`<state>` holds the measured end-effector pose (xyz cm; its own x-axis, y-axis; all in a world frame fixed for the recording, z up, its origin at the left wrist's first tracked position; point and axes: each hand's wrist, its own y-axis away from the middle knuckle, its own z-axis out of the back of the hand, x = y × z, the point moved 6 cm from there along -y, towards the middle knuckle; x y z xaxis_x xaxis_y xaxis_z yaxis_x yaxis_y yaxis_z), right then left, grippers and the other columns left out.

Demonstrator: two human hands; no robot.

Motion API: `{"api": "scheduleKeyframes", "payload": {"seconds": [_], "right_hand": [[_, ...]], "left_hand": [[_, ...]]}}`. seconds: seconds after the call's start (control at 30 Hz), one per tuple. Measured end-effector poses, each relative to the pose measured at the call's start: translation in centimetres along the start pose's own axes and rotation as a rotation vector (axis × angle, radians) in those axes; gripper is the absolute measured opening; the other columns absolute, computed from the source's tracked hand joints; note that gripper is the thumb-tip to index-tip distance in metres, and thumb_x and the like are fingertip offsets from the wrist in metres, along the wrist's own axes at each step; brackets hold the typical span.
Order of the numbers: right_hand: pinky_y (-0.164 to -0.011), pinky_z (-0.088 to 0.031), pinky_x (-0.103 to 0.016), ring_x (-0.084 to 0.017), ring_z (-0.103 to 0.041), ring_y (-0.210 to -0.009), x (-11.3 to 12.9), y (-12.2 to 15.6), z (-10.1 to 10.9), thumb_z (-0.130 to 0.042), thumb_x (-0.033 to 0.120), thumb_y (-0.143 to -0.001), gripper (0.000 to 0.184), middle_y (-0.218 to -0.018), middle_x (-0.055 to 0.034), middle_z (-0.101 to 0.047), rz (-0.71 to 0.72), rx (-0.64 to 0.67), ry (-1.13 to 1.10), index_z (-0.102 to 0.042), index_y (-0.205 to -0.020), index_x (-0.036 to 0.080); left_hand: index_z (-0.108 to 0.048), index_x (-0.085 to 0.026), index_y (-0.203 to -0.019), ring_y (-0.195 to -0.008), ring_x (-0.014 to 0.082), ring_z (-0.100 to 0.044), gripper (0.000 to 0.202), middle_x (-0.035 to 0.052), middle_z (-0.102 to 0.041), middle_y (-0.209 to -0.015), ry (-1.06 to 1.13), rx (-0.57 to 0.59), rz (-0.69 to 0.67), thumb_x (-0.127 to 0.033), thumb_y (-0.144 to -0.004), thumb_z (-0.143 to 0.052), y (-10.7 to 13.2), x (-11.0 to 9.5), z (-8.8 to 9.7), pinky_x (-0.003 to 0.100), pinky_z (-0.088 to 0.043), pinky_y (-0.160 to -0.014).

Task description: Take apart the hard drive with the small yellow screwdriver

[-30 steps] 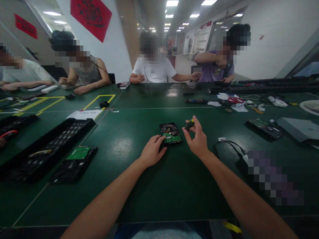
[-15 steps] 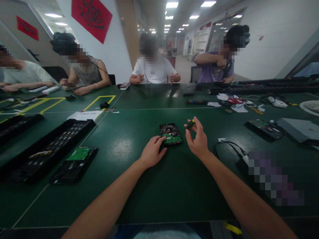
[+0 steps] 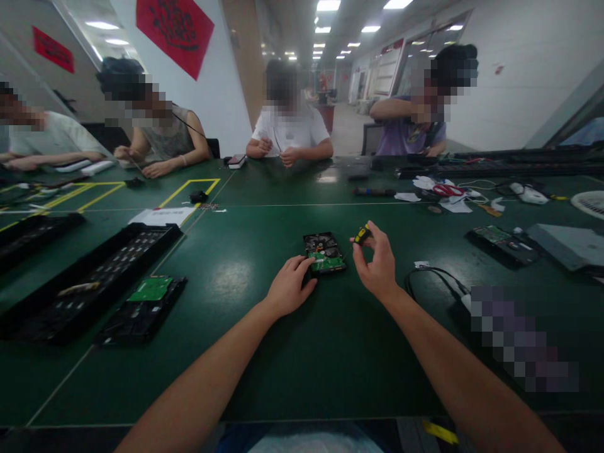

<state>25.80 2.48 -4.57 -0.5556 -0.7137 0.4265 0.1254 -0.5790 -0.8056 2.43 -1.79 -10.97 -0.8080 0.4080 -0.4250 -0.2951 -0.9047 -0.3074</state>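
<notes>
A hard drive (image 3: pixel 324 251) with its green circuit board facing up lies on the green table (image 3: pixel 302 340) in front of me. My left hand (image 3: pixel 287 290) rests flat beside its near left corner, with the fingers touching the drive's edge. To the right of the drive, my right hand (image 3: pixel 377 267) is closed in a pinch on a small screwdriver (image 3: pixel 362 234) with a yellow and black handle, held up a little above the table.
Black trays (image 3: pixel 85 277) with a green board (image 3: pixel 150 289) sit at the left. At the right lie a black cable (image 3: pixel 434 277), another drive (image 3: pixel 500 242) and a grey box (image 3: pixel 566 242). Scissors (image 3: pixel 446 189) and paper scraps lie farther back. Several people sit along the table's far side.
My right hand has turned the screwdriver slightly between its fingers and stayed beside the drive. The left hand has not moved. The person opposite drew an arm back.
</notes>
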Motion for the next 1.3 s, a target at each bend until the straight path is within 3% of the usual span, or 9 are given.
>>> {"api": "scheduleKeyframes", "payload": {"seconds": [0.13, 0.27, 0.47, 0.63, 0.77, 0.93, 1.13, 1.3], "right_hand": [[-0.088, -0.066, -0.051, -0.028, -0.066, -0.105, 0.19, -0.12, 0.21, -0.065, 0.032, -0.098, 0.068, -0.136, -0.0127, -0.055, 0.017, -0.008, 0.006, -0.036, -0.159, 0.034], [-0.090, -0.066, -0.050, -0.028, -0.065, -0.112, 0.64, -0.28, 0.31, -0.060, 0.026, -0.099, 0.066, -0.145, -0.0138, -0.047, 0.031, 0.001, -0.032, -0.035, -0.160, 0.034], [-0.080, -0.067, -0.047, -0.026, -0.066, -0.101, 0.45, -0.32, 0.60, -0.067, 0.030, -0.096, 0.067, -0.137, -0.0136, -0.049, 0.022, -0.036, 0.010, -0.038, -0.156, 0.032], [-0.086, -0.066, -0.048, -0.025, -0.067, -0.102, 0.49, -0.30, 0.50, -0.062, 0.026, -0.098, 0.064, -0.141, -0.0149, -0.047, 0.024, -0.020, -0.010, -0.036, -0.157, 0.031], [-0.081, -0.067, -0.045, -0.023, -0.066, -0.097, 0.64, -0.35, 0.64, -0.066, 0.028, -0.097, 0.064, -0.137, -0.0133, -0.049, 0.030, -0.043, -0.007, -0.039, -0.155, 0.031], [-0.085, -0.066, -0.045, -0.025, -0.065, -0.104, 0.74, -0.49, 0.56, -0.063, 0.025, -0.098, 0.062, -0.140, -0.0140, -0.049, 0.057, -0.032, -0.012, -0.039, -0.155, 0.030], [-0.077, -0.067, -0.043, -0.024, -0.064, -0.100, 0.58, -0.37, 0.60, -0.069, 0.027, -0.094, 0.066, -0.135, -0.0122, -0.049, 0.054, -0.064, 0.000, -0.040, -0.153, 0.032], [-0.081, -0.066, -0.045, -0.025, -0.063, -0.104, 0.86, -0.43, 0.46, -0.062, 0.022, -0.097, 0.065, -0.137, -0.0135, -0.049, 0.066, -0.031, 0.003, -0.037, -0.156, 0.032]], "left_hand": [[-0.046, -0.025, -0.152, -0.142, 0.0318, -0.047, 0.057, 0.0141, -0.053, -0.149, -0.004, -0.002, -0.002, -0.036, -0.098, -0.060, 0.01, 0.14, -0.09, 0.053, -0.044, -0.117], [-0.046, -0.024, -0.152, -0.142, 0.0322, -0.048, 0.057, 0.0147, -0.053, -0.148, -0.003, 0.003, 0.004, -0.037, -0.098, -0.060, 0.01, 0.16, -0.13, 0.053, -0.045, -0.116], [-0.046, -0.024, -0.152, -0.143, 0.0323, -0.048, 0.057, 0.0149, -0.053, -0.149, -0.004, 0.008, 0.008, -0.038, -0.099, -0.059, 0.02, 0.10, 0.07, 0.053, -0.044, -0.117], [-0.045, -0.024, -0.152, -0.143, 0.0322, -0.047, 0.058, 0.0150, -0.053, -0.149, -0.006, 0.009, 0.002, -0.037, -0.098, -0.060, 0.03, 0.16, -0.08, 0.054, -0.044, -0.117], [-0.046, -0.024, -0.152, -0.143, 0.0321, -0.048, 0.057, 0.0150, -0.053, -0.149, -0.003, 0.005, 0.003, -0.036, -0.098, -0.060, 0.03, 0.16, -0.09, 0.053, -0.044, -0.117], [-0.045, -0.023, -0.153, -0.143, 0.0319, -0.047, 0.058, 0.0152, -0.053, -0.149, -0.015, 0.010, 0.003, -0.036, -0.098, -0.060, 0.02, 0.12, -0.05, 0.052, -0.043, -0.118], [-0.045, -0.023, -0.153, -0.143, 0.0316, -0.047, 0.058, 0.0149, -0.053, -0.149, -0.015, 0.013, 0.007, -0.036, -0.098, -0.060, 0.06, 0.22, -0.19, 0.051, -0.043, -0.118], [-0.045, -0.024, -0.153, -0.142, 0.0317, -0.047, 0.057, 0.0143, -0.053, -0.149, -0.014, 0.006, -0.001, -0.037, -0.098, -0.059, 0.06, 0.16, -0.06, 0.052, -0.043, -0.118]]}}
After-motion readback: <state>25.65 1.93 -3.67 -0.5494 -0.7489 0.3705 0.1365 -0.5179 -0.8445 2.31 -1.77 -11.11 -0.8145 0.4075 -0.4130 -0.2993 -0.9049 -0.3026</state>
